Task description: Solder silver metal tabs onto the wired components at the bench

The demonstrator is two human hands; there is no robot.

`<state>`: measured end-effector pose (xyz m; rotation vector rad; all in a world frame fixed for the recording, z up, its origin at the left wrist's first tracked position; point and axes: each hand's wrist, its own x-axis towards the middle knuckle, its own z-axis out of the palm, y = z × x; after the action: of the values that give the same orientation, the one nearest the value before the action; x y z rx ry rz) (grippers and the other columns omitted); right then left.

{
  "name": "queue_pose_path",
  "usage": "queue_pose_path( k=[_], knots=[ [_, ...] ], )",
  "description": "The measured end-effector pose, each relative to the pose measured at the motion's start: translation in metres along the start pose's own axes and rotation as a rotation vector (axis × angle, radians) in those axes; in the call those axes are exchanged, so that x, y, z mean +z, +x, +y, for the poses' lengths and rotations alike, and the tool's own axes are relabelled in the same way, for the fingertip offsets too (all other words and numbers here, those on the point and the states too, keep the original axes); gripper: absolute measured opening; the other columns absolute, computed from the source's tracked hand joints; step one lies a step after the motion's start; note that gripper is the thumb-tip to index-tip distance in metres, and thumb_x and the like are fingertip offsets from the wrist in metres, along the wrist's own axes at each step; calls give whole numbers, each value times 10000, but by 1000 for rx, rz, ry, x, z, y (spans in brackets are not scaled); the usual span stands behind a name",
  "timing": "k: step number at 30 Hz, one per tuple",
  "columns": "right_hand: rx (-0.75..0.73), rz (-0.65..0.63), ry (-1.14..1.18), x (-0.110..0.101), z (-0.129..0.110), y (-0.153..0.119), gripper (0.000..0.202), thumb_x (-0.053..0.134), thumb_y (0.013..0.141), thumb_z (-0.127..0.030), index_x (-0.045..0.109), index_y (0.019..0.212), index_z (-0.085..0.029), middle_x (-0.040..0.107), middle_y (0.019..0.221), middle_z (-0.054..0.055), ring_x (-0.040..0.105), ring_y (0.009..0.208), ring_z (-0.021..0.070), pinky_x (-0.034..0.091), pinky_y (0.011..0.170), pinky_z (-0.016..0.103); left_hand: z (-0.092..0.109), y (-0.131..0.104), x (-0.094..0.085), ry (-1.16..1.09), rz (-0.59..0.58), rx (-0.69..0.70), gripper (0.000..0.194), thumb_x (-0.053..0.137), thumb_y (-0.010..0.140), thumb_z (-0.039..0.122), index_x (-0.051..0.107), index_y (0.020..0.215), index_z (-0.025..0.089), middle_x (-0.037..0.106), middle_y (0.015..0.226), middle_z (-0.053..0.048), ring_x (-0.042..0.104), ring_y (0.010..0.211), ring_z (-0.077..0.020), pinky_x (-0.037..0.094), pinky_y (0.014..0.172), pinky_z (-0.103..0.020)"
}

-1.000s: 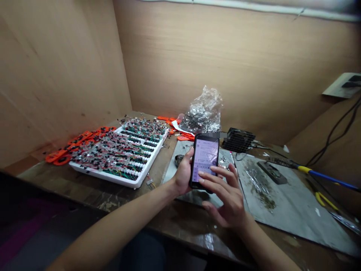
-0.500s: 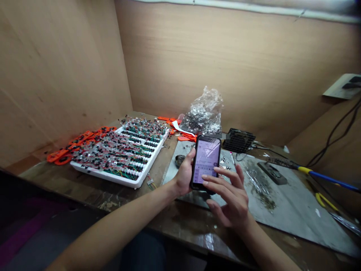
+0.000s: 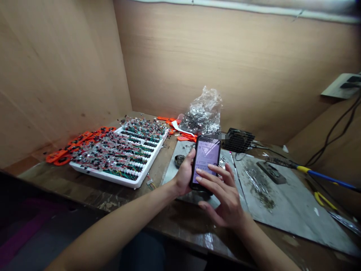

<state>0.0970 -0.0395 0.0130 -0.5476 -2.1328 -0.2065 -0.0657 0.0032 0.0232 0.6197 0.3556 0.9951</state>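
Observation:
A black smartphone point(image 3: 203, 154) with a lit, pale purple screen is held upright above the bench. My left hand point(image 3: 184, 175) grips it along its left side, thumb at the edge and the other fingers hidden behind it. Over the lower right of the screen, my right hand point(image 3: 222, 192) has its fingers spread, the fingertips at or just above the glass. Whether they touch it I cannot tell. Behind the phone lies a grey mat point(image 3: 172, 171) with small metal bits and a dark round lump point(image 3: 179, 161).
Left stands a white foam tray point(image 3: 132, 183) of wired parts, beside orange plastic pieces point(image 3: 75, 145). A clear bag point(image 3: 205, 111) of metal bits and a black fan point(image 3: 239, 139) stand behind. To the right are a blue-handled soldering iron point(image 3: 329, 178) and yellow-handled tool point(image 3: 324, 200).
My right hand has shifted left and slightly up, its fingers further across the screen. The lower part of the screen looks different. My left hand keeps the phone in nearly the same place.

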Motion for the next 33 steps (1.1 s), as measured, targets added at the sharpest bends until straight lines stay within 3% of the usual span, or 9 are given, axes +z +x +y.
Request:
queue_pose_path(
  k=[6,14,23,29,33],
  knots=[
    [-2,-10,-5,0,1,0,471,611,965,-394,618,1377,-166,710,1382,108,483,1452,332,130,1304,577,0,1,0,-4,-30,24,687,505,988,650,703,1329,88,789,1136,-193,751,1053,-313,559,984,-404],
    [-10,110,-7,-5,1,-1,330,603,946,-324,696,1234,-191,792,1175,68,613,1266,300,162,1306,558,3,-1,5,-9,-53,29,743,495,971,688,676,1362,83,770,1197,-213,736,1096,-340,548,1006,-440],
    [68,205,-6,-6,0,-2,204,650,898,-194,741,1076,-235,814,1021,28,688,1133,285,179,1294,601,3,1,5,-108,3,16,678,369,1049,592,647,1409,89,773,1207,-200,740,1105,-333,533,1043,-457],
    [132,244,-45,-3,0,-3,221,635,915,-190,738,1098,-258,818,1041,13,691,1167,297,157,1289,636,3,1,3,-105,-1,28,662,462,1025,595,643,1420,95,776,1211,-193,744,1101,-333,529,1053,-450],
    [168,228,-63,-3,1,-2,220,643,920,-181,729,1108,-255,818,1065,16,678,1182,295,145,1285,636,4,0,3,-87,29,35,664,420,1044,588,637,1426,91,781,1191,-192,746,1096,-324,530,1053,-445]
  ],
)
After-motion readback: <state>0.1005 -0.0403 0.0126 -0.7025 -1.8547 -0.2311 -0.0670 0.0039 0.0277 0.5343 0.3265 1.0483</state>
